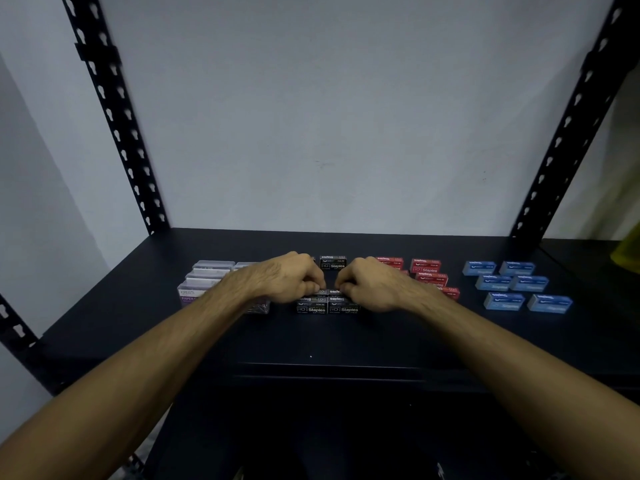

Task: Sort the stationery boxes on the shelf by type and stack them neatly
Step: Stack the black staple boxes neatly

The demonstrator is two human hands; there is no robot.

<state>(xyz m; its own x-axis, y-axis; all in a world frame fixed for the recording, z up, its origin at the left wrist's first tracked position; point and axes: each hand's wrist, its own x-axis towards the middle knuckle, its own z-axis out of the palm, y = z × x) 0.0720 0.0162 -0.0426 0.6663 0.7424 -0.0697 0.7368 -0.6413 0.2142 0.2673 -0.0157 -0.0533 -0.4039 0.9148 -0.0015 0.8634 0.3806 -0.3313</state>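
The left hand (289,277) and the right hand (372,284) meet over the middle of the black shelf (311,341), knuckles up, fingers curled down onto the black staple boxes (327,304). Each hand's fingertips pinch small black boxes in the second row, just behind the two front boxes that sit side by side and touching, their labels facing the camera. How many boxes each hand holds is hidden under the fingers. One more black box (333,263) stands alone farther back, near the wall.

To the left, the clear paper clip boxes (204,280) are packed in a tight cluster, partly covered by the left forearm. To the right, the red staple boxes (427,271) lie in a staggered group, the nearest ones hidden behind the right wrist. Well apart from them, toward the shelf's right end, six blue staple boxes (512,285) sit in loose pairs with gaps between them.

A broad bare strip of shelf runs between the box rows and the front edge, and another narrower strip lies behind them up to the wall. Perforated black uprights (114,109) rise at the back corners on both sides.
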